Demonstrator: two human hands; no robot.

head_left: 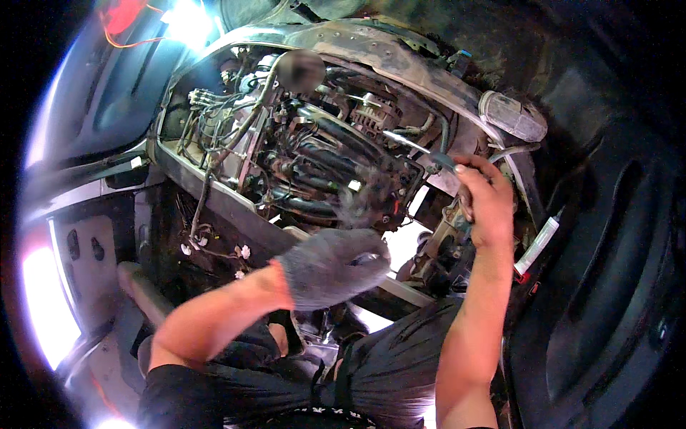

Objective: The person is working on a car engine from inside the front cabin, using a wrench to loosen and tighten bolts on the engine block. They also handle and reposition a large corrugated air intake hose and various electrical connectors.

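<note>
In the right hand (486,196), which is bare, a tool (444,161) with a dark handle and a slim metal shaft is gripped; the fingers are curled around the handle, and the thumb is laid against it. The tool is held over the right part of the engine bay (236,196), between its far and near edges, with the shaft pointed inward toward a round, ribbed metal part (375,114). Whether anything is touched by the tip cannot be told.

The left hand (336,266) is covered by a grey glove and is held above the near edge of the bay. Its fingers are partly bent, and whether anything is held in them cannot be told. Beyond it, black curved pipes (321,161) are seen. Bundled cables (207,107) are gathered toward the bay's left end. A white tube (541,243) is seen beside the right forearm.
</note>
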